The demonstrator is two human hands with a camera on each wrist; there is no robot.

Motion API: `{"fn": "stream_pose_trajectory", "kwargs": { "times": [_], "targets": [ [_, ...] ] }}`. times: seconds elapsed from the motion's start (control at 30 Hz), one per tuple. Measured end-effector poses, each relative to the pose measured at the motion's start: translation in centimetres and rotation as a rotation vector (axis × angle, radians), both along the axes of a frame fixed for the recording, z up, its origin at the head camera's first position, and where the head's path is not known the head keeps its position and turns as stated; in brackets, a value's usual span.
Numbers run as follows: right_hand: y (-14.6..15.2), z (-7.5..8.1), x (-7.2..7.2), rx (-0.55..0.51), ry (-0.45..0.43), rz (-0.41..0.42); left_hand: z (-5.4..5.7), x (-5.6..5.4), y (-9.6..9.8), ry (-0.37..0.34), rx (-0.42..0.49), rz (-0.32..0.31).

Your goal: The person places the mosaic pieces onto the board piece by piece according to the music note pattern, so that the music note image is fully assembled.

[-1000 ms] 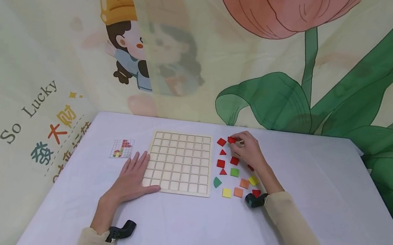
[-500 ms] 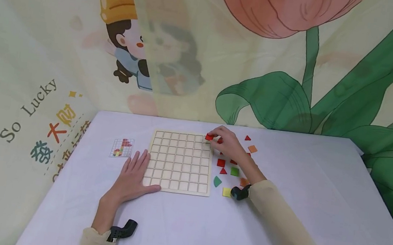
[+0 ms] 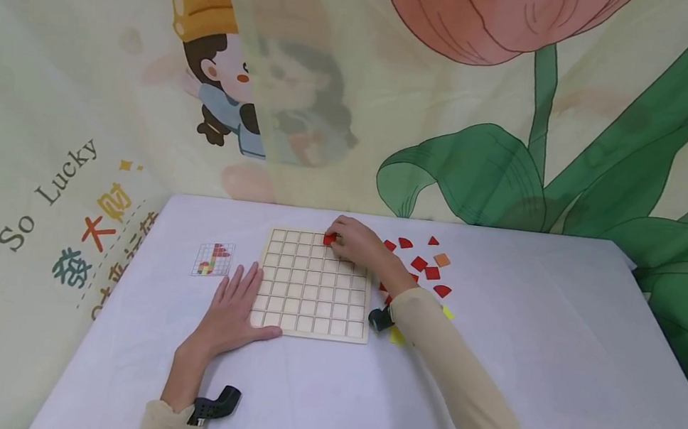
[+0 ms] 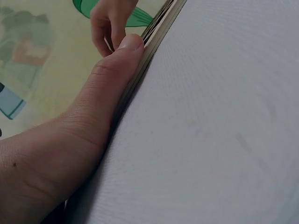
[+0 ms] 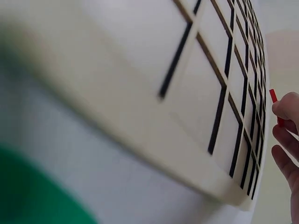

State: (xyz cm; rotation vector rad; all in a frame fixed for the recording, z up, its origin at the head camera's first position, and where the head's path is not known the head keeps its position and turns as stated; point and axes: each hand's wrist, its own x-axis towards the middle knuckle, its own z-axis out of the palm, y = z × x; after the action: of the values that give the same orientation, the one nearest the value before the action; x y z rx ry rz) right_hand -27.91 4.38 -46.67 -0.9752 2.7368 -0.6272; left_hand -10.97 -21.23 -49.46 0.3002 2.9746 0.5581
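Observation:
A square wooden grid board (image 3: pixel 314 286) lies on the white-covered table. My left hand (image 3: pixel 231 311) rests along its left side with straight, spread fingers, the thumb at the front left corner. In the left wrist view that thumb (image 4: pixel 105 79) lies along the board's edge. Over the board's far part, my right hand (image 3: pixel 355 241) pinches a small red tile (image 3: pixel 329 240) between thumb and fingers. The right wrist view shows this red tile (image 5: pixel 276 108) edge-on, tilted above the grid.
Several loose tiles lie right of the board, among them a red quarter-round tile (image 3: pixel 442 292), an orange square (image 3: pixel 442 260) and a red triangle (image 3: pixel 434 241). The right forearm hides some. A card with a coloured grid pattern (image 3: pixel 213 259) lies left of the board. A printed cloth hangs behind.
My right hand has picked up the red tile from among the loose tiles and carried it left, over the board's far rows. The left hand has stayed in place.

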Motion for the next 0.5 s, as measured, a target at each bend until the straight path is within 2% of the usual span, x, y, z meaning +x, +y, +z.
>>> {"fn": "stream_pose_trajectory", "kwargs": {
  "times": [0.3, 0.5],
  "targets": [
    [-1.0, -0.6, -1.0, -0.016, -0.010, 0.017, -0.2, -0.1, 0.1, 0.008, -0.005, -0.006],
    [-1.8, -0.6, -1.0, 0.028, 0.013, 0.057, -0.1, -0.1, -0.1, 0.012, -0.002, -0.006]
  ]
}}
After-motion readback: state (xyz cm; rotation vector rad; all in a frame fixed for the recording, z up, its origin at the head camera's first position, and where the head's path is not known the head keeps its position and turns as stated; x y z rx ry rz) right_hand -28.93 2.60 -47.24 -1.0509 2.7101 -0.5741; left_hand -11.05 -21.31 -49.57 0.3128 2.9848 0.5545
